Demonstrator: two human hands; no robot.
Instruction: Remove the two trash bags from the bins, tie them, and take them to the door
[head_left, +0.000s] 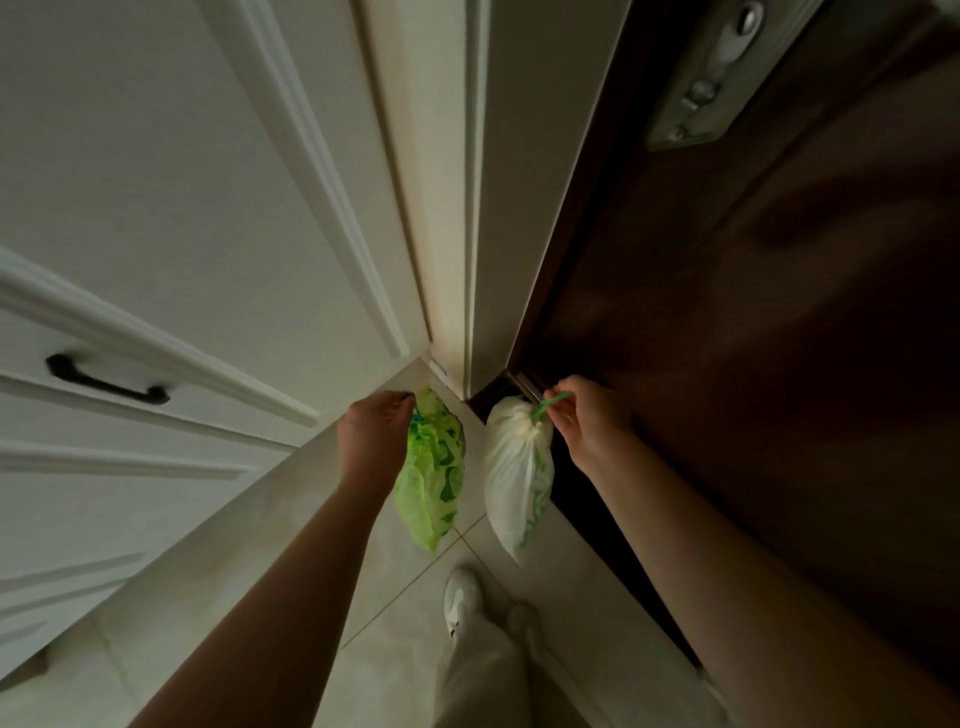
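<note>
My left hand (375, 434) grips the top of a green trash bag (434, 483), which hangs above the floor tiles. My right hand (582, 418) pinches the green drawstring of a tied white trash bag (517, 478), which hangs just beside the dark brown door (753, 338). Both bags are held low in the corner where the white cabinet meets the door frame. The two bags hang a short way apart.
A white cabinet (182, 234) with a dark handle (106, 385) fills the left. The door's metal lock plate (711, 88) is at top right. My white shoe (462, 597) and pale trouser leg stand on the beige floor tiles (249, 582) below the bags.
</note>
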